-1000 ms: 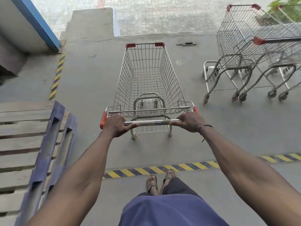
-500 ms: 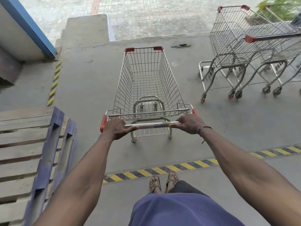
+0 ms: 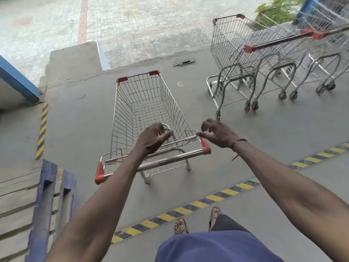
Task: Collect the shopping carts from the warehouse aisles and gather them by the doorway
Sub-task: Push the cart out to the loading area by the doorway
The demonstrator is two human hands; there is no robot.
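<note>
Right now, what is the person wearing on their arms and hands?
Both forearms are bare, with no sleeves or gloves in view. The right hand has a thin dark cord bracelet at the wrist, a loose end hanging. The left hand wears nothing visible.

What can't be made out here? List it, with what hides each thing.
All in the head view:
- Nested carts on the right: the frame's right edge cuts the row off and its far end is blurred, so their count is unclear.
- Front wheels of the loose cart: hidden under its own basket.
- Middle of its handle: covered by the left forearm.
- Left hand and right hand: both open above the cart; contact cannot be judged.
</note>
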